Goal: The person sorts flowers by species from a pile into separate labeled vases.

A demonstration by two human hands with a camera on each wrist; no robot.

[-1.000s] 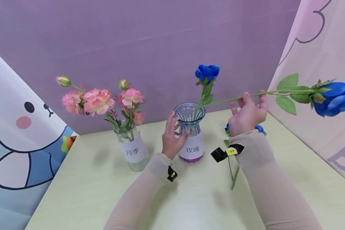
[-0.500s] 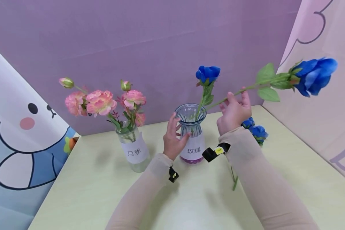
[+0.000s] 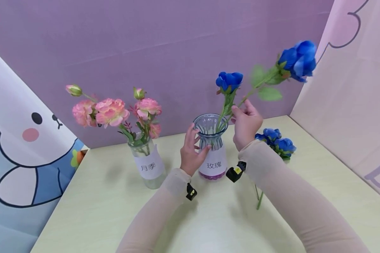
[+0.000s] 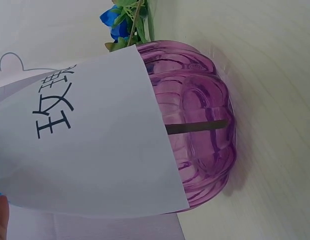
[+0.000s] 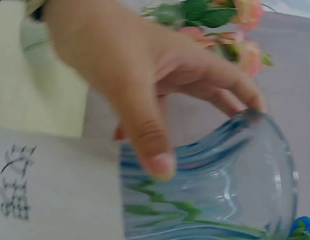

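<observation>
A labelled glass vase (image 3: 213, 161) with a purple base stands on the table; one blue rose (image 3: 229, 82) stands upright in it. My left hand (image 3: 191, 153) grips the vase's neck from the left, fingers at the rim and thumb in front. My right hand (image 3: 247, 123) pinches the stem of a second blue rose (image 3: 299, 61), which leans up to the right, its lower stem inside the vase mouth. In the left wrist view a stem end (image 4: 199, 126) shows inside the purple base. The right wrist view shows the left hand (image 5: 140, 85) on the neck.
Left of the vase stands a clear labelled jar (image 3: 149, 167) with pink flowers (image 3: 111, 112). Several blue flowers (image 3: 283, 144) lie on the table to the right, partly behind my right arm. A purple backdrop (image 3: 145, 52) rises behind the table.
My right hand has moved left toward the vase, and the held rose has swung from nearly level to a steeper tilt. The left hand keeps its grip.
</observation>
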